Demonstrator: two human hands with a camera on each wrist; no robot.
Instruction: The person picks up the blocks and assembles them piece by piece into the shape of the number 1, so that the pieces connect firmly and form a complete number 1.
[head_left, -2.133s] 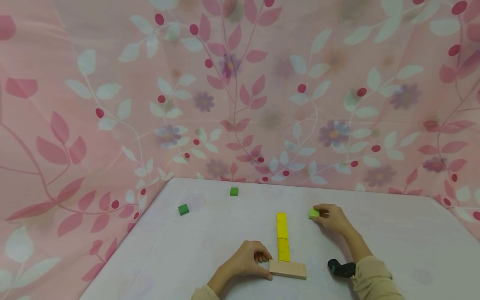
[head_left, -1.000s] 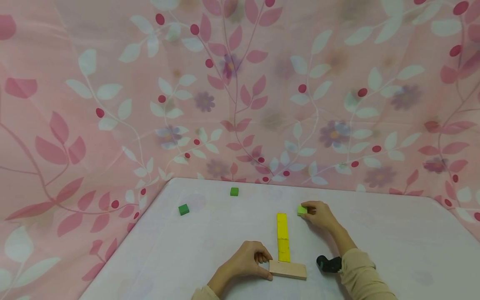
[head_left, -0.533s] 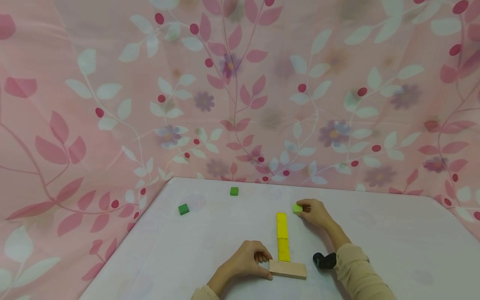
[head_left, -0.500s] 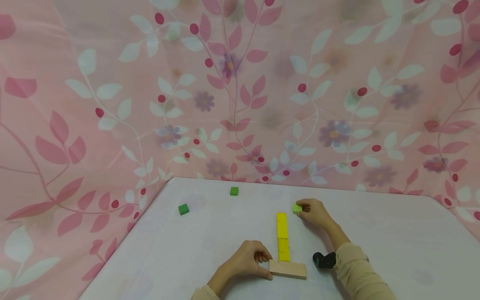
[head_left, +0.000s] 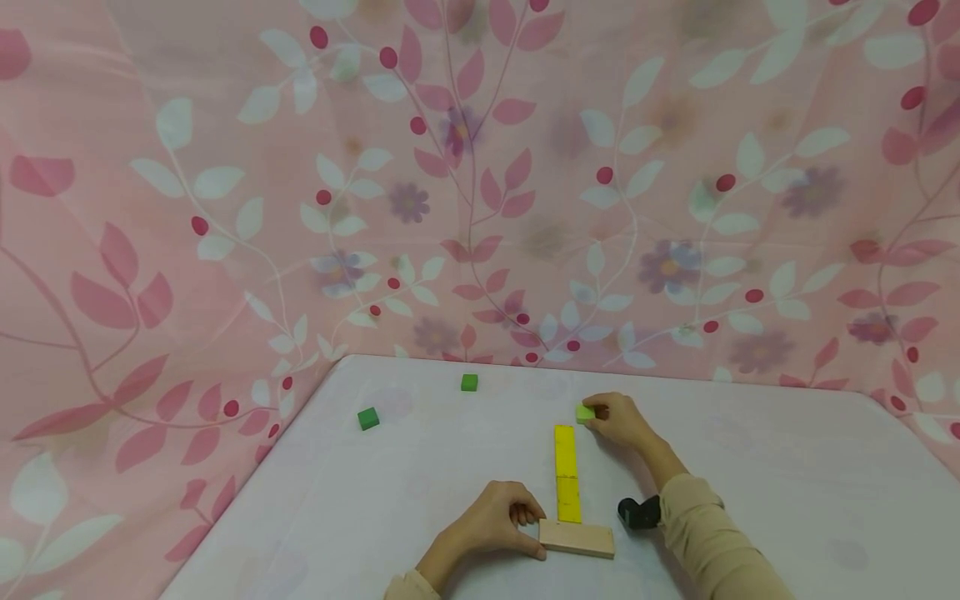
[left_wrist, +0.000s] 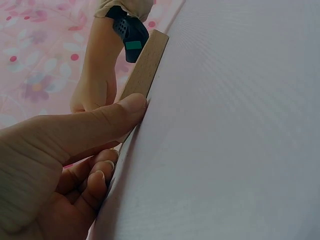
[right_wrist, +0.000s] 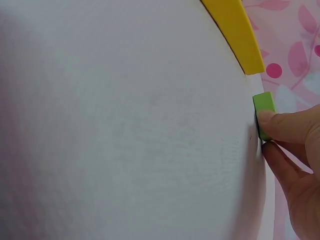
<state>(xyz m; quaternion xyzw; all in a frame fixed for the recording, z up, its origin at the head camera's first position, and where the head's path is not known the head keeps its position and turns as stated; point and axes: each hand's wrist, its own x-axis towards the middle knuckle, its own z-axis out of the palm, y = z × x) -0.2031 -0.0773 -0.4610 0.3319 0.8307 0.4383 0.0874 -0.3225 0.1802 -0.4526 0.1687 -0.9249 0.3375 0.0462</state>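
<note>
My left hand [head_left: 495,521] pinches the left end of a plain wooden block [head_left: 576,538] lying crosswise on the white table. In the left wrist view the thumb presses the near side of that wooden block [left_wrist: 150,62]. Two yellow blocks [head_left: 567,473] lie end to end in a line running away from its long side. Beyond the far end of this line, slightly to the right, my right hand [head_left: 624,419] pinches a light green block [head_left: 584,414] between thumb and fingers. The right wrist view has the light green block [right_wrist: 264,102] low at the table surface, apart from the yellow block [right_wrist: 237,35].
Two darker green blocks lie at the back left, one green block [head_left: 469,382] near the far edge and another green block [head_left: 367,418] further left. A black wrist camera [head_left: 639,512] sits on the right wrist. A pink floral cloth [head_left: 480,208] hangs behind the table [head_left: 825,483].
My right hand has moved left and slightly away with the light green block, bringing it close to the far end of the yellow line. The left hand and wooden block have stayed put.
</note>
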